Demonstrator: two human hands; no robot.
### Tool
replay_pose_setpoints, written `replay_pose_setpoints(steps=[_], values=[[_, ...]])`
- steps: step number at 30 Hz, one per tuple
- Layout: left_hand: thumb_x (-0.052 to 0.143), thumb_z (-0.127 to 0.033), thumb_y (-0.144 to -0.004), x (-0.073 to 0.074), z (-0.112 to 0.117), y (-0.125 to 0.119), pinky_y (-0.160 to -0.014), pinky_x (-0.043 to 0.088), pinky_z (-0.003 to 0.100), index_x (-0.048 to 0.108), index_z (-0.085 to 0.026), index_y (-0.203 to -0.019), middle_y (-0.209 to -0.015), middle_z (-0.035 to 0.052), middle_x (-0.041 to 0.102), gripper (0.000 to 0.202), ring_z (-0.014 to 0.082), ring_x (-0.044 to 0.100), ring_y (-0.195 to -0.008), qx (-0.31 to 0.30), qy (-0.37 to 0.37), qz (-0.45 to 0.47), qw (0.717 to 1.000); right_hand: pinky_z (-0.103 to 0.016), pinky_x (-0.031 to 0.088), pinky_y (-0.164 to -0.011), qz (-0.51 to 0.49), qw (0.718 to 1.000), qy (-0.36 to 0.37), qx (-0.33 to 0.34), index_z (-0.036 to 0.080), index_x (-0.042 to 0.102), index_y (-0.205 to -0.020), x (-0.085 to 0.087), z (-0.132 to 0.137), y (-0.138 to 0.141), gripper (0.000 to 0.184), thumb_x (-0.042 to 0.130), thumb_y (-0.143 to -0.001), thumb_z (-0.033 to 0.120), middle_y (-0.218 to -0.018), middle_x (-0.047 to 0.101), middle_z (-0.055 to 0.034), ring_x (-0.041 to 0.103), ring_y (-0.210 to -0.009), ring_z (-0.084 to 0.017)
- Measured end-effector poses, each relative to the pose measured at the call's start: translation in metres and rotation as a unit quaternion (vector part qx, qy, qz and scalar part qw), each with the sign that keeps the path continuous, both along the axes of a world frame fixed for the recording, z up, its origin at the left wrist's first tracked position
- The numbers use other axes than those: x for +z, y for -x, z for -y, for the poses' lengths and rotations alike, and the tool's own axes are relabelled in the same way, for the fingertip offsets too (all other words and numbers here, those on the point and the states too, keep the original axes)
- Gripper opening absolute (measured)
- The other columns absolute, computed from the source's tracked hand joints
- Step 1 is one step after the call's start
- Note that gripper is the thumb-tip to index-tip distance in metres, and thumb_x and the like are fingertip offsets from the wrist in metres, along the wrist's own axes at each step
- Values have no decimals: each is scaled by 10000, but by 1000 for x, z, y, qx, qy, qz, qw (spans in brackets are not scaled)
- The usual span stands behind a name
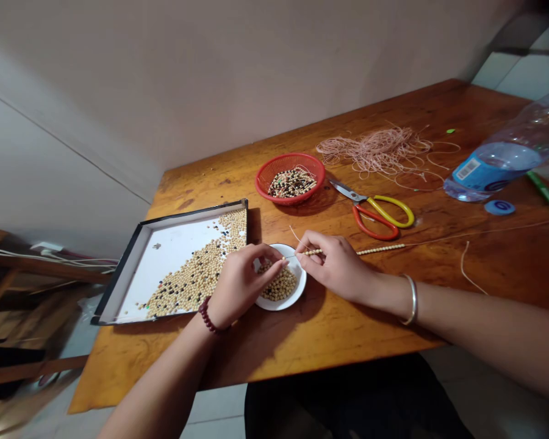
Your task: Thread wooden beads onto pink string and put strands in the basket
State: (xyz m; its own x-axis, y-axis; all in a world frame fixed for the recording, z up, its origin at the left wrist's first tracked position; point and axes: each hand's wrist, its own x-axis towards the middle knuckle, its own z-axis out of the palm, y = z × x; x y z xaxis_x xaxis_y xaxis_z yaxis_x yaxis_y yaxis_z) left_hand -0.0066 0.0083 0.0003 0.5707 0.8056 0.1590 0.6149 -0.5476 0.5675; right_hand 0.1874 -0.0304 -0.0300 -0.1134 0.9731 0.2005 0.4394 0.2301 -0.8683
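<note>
Over a small white bowl [301, 292] of cream beads [279, 288], my two hands nearly meet. Thumb and forefinger of my left hand [244, 277] pinch what looks like a tiny bead [283, 259] at the tip of a thin needle [291, 256]. My right hand [332, 265] is closed on the needle, with several beads threaded beside its fingers. Behind that hand a row of threaded beads [380, 249] runs out along a thin thread [466, 235] toward the right. The palms and inner fingers are partly hidden.
Left of the bowl lies a black-edged tray [174, 244] of cream and dark beads. A red basket [321, 177] of mixed beads, scissors [377, 214], tangled pink string [375, 151], a plastic bottle [496, 161] and a blue cap [499, 208] occupy the wooden table [201, 186].
</note>
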Motion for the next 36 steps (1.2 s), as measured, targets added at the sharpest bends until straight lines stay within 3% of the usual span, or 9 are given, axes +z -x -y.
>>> replay_pose_setpoints(steps=[8, 15, 20, 31, 36], values=[[619, -257, -845, -2, 2, -1, -638, 463, 206, 675, -226, -920, -828, -6, 688, 98, 93, 605, -710, -7, 34, 37, 999, -236, 403, -613, -105, 993, 57, 17, 165, 578, -795, -8, -6, 3, 120, 536, -838, 269, -717, 599, -4, 545, -667, -126], [626, -293, -842, -3, 2, -1, -540, 452, 168, 563, -210, -1025, -917, 24, 705, 211, 120, 659, -812, 17, 85, 107, 991, -244, 388, -577, -111, 992, 60, -28, 160, 577, -749, -7, -8, 2, 103, 546, -806, 240, -668, 580, 1, 523, -628, -128], [633, -298, -835, -5, 1, -1, -529, 458, 178, 527, -207, -1077, -914, 43, 714, 279, 129, 671, -763, 29, 96, 114, 988, -237, 381, -556, -120, 991, 58, -19, 165, 571, -755, -5, -6, 2, 93, 546, -805, 240, -656, 575, 9, 514, -600, -120], [641, -234, -823, -6, 1, -2, -529, 455, 164, 545, -206, -1057, -903, 38, 721, 254, 128, 682, -776, 20, 99, 106, 989, -218, 324, -517, -45, 998, 29, -16, 178, 573, -779, -6, -3, 2, 85, 533, -822, 240, -622, 549, 24, 472, -553, -101], [633, -233, -830, -6, 2, -2, -525, 444, 170, 551, -206, -1060, -981, 46, 711, 245, 126, 678, -777, 18, 96, 97, 991, -213, 285, -492, -1, 1000, 22, -8, 181, 556, -761, 2, 0, 2, 62, 537, -809, 214, -522, 433, 61, 387, -479, -83]])
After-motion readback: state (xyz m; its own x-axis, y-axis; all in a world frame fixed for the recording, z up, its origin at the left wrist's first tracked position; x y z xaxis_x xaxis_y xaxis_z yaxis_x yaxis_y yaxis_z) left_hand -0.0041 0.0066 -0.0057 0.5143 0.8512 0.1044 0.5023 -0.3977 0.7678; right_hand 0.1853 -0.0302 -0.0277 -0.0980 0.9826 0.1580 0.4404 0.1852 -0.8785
